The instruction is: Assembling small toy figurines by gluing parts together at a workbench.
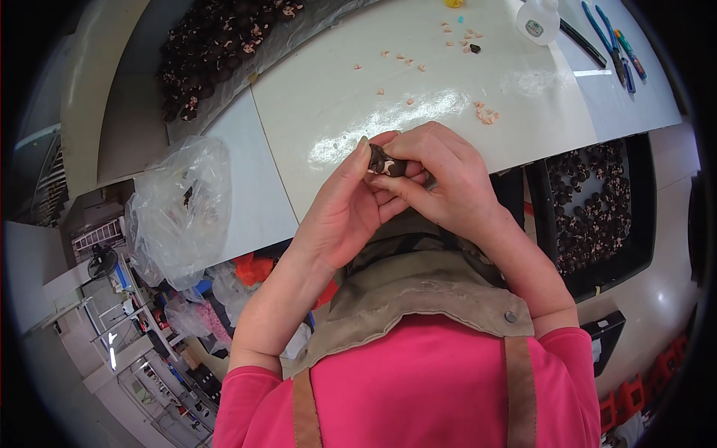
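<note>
Over the near edge of the white table [299, 112], both my hands are closed around a small dark brown figure [391, 167] with pale pink markings. My left hand [345, 205] steadies it between thumb and fingers. From the other side, the thumb and fingers of my right hand [452, 175] pinch it. My fingers cover part of the figure. Beyond my hands, small pink pieces [485, 114] lie in a cluster, with more loose pink pieces [407, 60] scattered farther back. A small dark piece [475, 48] is among them.
Many similar dark figures fill a plastic-lined container [216, 45] at the far left and a black tray [646, 216] at the right. A clear plastic bag [179, 209] hangs over the left edge. A white bottle [539, 21], pliers [616, 56] and pens [631, 54] lie far right.
</note>
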Demonstrator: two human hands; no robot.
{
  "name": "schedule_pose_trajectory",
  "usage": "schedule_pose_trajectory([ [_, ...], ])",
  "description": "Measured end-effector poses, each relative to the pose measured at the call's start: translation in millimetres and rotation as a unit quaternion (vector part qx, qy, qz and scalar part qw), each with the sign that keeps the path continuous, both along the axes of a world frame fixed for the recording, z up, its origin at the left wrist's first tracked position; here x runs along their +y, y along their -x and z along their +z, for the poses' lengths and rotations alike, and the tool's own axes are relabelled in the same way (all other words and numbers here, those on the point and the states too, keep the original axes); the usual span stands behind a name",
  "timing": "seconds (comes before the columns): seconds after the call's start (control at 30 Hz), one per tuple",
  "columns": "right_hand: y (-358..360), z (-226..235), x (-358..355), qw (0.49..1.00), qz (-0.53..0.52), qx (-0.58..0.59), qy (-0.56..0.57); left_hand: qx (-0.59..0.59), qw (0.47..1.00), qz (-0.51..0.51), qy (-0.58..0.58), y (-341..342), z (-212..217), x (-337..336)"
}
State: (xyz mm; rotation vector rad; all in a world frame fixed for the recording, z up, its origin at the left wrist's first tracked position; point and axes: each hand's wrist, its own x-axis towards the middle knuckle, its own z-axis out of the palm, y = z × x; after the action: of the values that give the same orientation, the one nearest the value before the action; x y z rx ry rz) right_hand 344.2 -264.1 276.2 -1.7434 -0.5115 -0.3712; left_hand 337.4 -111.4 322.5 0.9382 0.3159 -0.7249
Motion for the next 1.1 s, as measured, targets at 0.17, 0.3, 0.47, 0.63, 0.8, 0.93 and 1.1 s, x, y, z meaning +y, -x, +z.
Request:
schedule_pose_trajectory([
  [0.17, 0.2, -0.1, 0.1, 1.000, 0.005, 0.003, 0.000, 0.002, 1.000, 0.003, 0.002, 0.3, -0.3, 0.0],
  [0.3, 1.5, -0.3, 2.1, 1.000, -0.001, 0.012, -0.006, -0.002, 1.000, 0.005, 0.001, 1.1, -0.5, 0.2],
  [0.47, 1.2, -1.6, 3.4, 1.000, -0.010, -0.003, -0.008, -0.003, 1.000, 0.003, 0.006, 1.2, -1.4, 0.4],
  [0.63, 1.7, -1.9, 3.9, 1.000, -0.008, 0.004, -0.007, -0.003, 1.000, 0.003, 0.006, 2.0, -1.1, 1.4],
  [0.8, 1.8, -1.5, 3.3, 1.000, -0.006, 0.009, -0.003, -0.003, 1.000, 0.004, 0.006, 2.1, -0.3, 0.9],
  [0.93, 2.1, -2.6, 4.1, 1.000, -0.001, 0.010, -0.009, -0.001, 1.000, 0.013, -0.004, 3.1, 0.9, 0.1],
  [1.1, 3.4, -2.1, 3.0, 1.000, 0.011, 0.020, -0.008, -0.005, 1.000, 0.028, -0.011, 5.6, 0.7, -1.6],
])
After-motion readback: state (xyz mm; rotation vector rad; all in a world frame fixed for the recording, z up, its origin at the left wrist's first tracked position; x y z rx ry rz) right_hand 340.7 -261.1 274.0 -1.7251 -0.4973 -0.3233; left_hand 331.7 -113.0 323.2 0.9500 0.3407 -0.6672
